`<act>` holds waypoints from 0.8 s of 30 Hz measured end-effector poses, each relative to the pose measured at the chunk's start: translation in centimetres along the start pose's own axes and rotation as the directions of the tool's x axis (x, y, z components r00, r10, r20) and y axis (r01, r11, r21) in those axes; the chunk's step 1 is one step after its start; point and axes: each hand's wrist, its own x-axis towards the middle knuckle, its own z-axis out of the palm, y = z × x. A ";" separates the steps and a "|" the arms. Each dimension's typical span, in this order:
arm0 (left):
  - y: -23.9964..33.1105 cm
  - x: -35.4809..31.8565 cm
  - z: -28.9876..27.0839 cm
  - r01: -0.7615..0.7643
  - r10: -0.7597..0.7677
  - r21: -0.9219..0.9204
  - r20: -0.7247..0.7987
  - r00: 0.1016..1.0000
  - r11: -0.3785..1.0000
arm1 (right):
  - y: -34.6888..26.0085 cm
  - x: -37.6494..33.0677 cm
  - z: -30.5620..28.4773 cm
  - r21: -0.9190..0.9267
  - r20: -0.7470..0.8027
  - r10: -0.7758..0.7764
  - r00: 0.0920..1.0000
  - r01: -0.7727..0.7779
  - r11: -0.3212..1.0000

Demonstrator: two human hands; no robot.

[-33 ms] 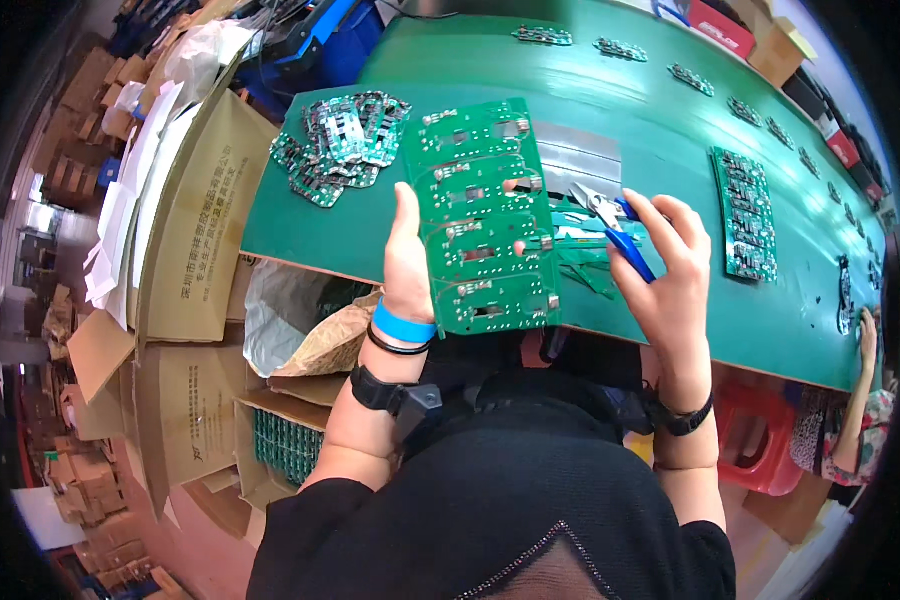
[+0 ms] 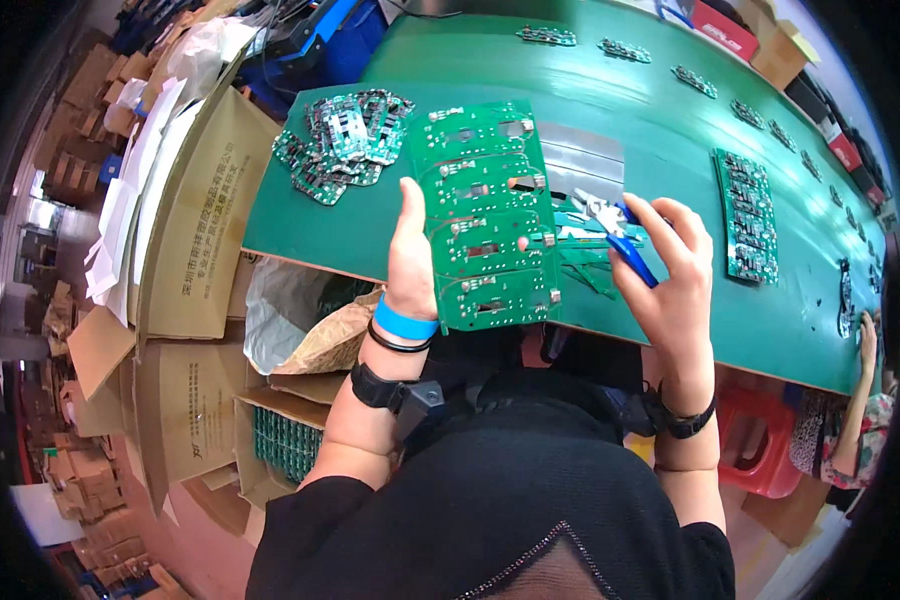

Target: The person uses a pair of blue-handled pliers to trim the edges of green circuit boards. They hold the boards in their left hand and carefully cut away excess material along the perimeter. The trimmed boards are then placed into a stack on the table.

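Note:
In my left hand (image 2: 410,262) is a green circuit board panel (image 2: 495,228), held upright by its left edge. The thumb lies along that edge, and a fingertip shows through a slot; the other fingers are hidden behind the panel. My right hand (image 2: 673,262) grips blue-handled nippers (image 2: 631,256) just right of the panel, their metal jaws pointing at it but apart from it. Thin green strips (image 2: 582,232) lie on the table beneath the jaws, beside a flat grey plate (image 2: 585,152). Left of the panel is a heap of small circuit boards (image 2: 345,135).
Another panel (image 2: 746,215) lies right on the green table (image 2: 660,120). Small boards (image 2: 625,50) line its far edge. Tall cardboard (image 2: 195,230) stands left; a carton of boards (image 2: 282,448) sits below. A red stool (image 2: 760,440) and another person's hand (image 2: 868,345) are at right.
The panel and my left hand have shifted slightly to the right. One fingertip that showed through an upper slot is no longer visible. My right hand still holds the nippers.

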 end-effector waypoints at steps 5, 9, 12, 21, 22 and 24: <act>-0.1 0.7 -0.2 -0.032 0.066 0.253 -0.127 0.990 0.967 | -2.1 -0.6 0.0 0.004 0.220 -0.163 0.962 0.166 0.986; -0.3 0.9 0.3 -0.058 0.094 0.292 -0.111 0.989 0.955 | -2.7 -0.5 0.9 -0.054 0.188 -0.193 0.963 0.206 0.977; -0.4 0.9 0.8 -0.068 0.111 0.309 -0.123 0.986 0.949 | -3.1 -0.3 1.0 -0.068 0.199 -0.203 0.959 0.220 0.973; -0.4 0.8 0.5 -0.080 0.138 0.401 -0.117 0.983 0.913 | -3.2 -0.4 1.0 -0.131 0.218 -0.224 0.950 0.256 0.958; -0.4 0.8 0.5 -0.081 0.136 0.400 -0.110 0.985 0.913 | -3.1 -0.4 1.1 -0.134 0.214 -0.226 0.950 0.258 0.957; -0.4 0.9 0.7 -0.084 0.135 0.389 -0.105 0.985 0.917 | -3.0 -0.4 1.1 -0.123 0.209 -0.228 0.951 0.257 0.958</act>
